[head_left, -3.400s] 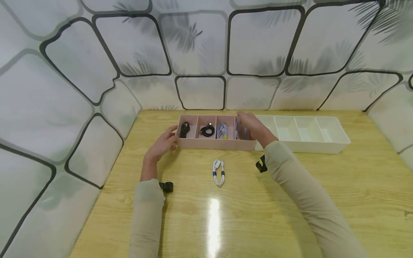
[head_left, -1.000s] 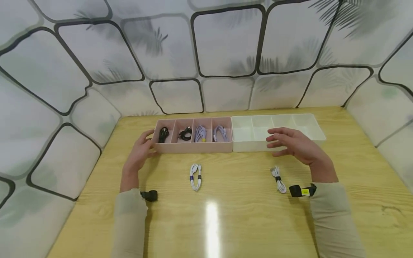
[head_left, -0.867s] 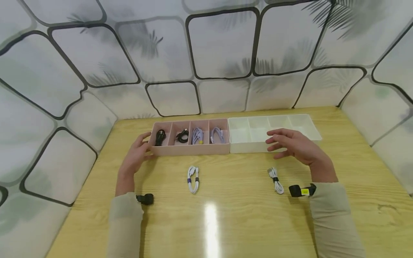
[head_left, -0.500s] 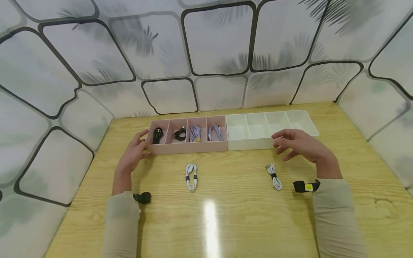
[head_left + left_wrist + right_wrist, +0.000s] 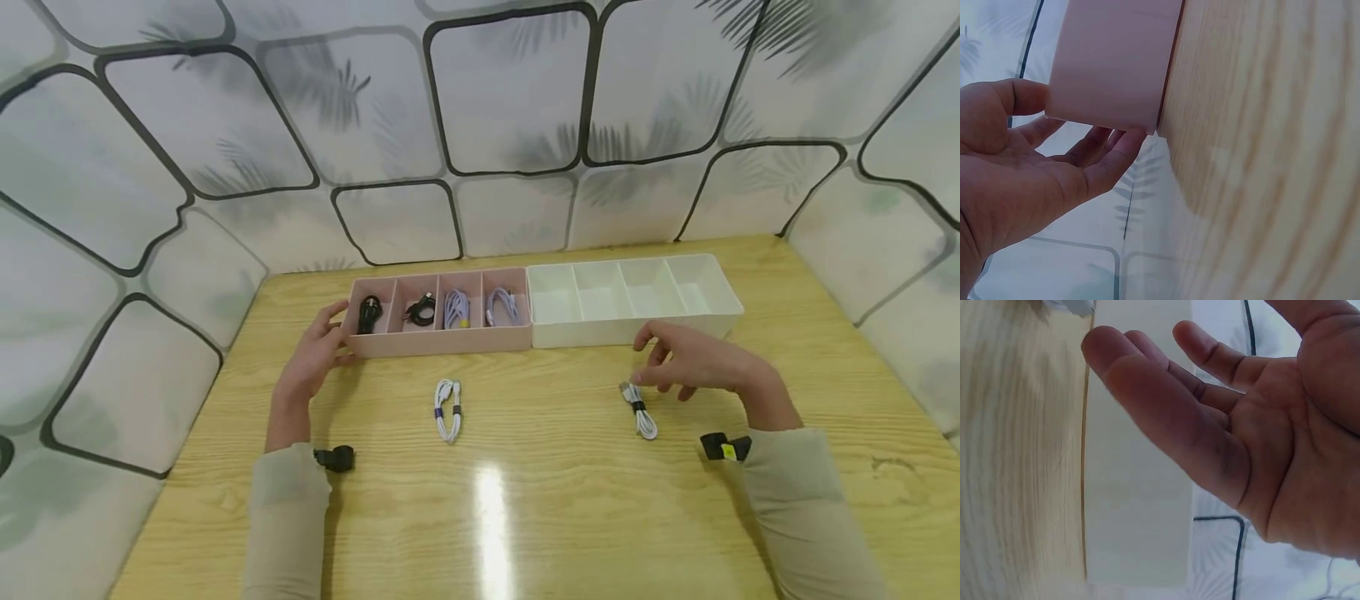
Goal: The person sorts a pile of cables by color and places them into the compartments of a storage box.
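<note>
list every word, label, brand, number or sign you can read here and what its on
No text can be read in any of the three views.
Yellow label on the black right-wrist strap: too small to read.
Yellow tag on a lilac cable in the pink box: too small to read.
White cable by the right hand: any marking too small to read.

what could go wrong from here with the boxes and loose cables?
The right hand is by the plug end of the black-banded cable; a pinch there might leave the bundle dangling. The left hand touches the end of the pink box; a push might shift the neighbouring white box. The looped cable is also white, so mix-ups seem possible.
</note>
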Demonstrator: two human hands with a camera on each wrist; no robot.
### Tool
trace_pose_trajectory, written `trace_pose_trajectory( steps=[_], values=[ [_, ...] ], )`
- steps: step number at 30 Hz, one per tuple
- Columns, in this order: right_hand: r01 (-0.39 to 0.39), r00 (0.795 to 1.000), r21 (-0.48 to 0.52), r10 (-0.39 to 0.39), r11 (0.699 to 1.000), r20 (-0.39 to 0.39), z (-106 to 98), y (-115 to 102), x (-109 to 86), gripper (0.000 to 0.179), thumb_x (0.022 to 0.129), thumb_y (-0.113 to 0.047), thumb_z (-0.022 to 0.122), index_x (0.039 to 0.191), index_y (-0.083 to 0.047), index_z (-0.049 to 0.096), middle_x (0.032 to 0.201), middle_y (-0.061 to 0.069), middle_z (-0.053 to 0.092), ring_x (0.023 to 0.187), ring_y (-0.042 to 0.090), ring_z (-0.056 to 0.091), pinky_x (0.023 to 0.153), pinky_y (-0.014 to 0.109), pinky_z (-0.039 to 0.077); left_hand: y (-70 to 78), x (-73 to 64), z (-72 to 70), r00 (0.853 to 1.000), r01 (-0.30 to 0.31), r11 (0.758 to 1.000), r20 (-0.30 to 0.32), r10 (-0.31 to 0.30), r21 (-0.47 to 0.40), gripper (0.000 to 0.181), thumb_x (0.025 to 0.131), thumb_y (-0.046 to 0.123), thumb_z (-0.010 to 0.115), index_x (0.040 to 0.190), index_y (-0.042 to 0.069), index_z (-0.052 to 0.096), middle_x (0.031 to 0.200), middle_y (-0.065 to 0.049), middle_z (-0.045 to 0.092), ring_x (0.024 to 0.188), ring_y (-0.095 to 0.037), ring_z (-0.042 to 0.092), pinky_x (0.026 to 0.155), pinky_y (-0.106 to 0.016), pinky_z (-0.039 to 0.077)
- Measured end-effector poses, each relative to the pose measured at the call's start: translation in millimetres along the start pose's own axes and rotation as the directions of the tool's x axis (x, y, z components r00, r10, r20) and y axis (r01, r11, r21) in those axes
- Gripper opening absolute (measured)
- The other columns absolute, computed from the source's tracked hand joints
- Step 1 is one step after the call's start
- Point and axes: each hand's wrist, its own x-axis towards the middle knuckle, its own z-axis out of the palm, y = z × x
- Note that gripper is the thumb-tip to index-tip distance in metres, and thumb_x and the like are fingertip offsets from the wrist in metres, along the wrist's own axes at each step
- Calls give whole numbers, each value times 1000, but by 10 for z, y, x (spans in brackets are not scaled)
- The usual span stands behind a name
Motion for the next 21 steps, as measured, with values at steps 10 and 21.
trace_pose_trajectory(
  steps=[10, 21],
  values=[
    [-37, 996, -99, 45, 994, 75, 289, -135, 7, 42, 82, -22, 73, 103, -4, 42, 67, 11, 59, 48, 17, 42, 42, 27, 34, -11, -24, 5, 1000, -18, 1000, -2, 18, 17, 55, 100, 18, 32, 152, 16, 15, 152, -17, 21, 129, -36, 34, 101, -55, 35],
    [26, 999, -174, -22, 984, 27, 406, -144, 126, 30, 82, -10, 69, 97, -4, 44, 65, 6, 57, 49, 17, 47, 44, 28, 38, -2, -7, -1, 1000, -16, 999, -22, 16, 40, 54, 100, 19, 33, 152, 17, 17, 149, -19, 27, 125, -34, 37, 99, -51, 38]
  ],
)
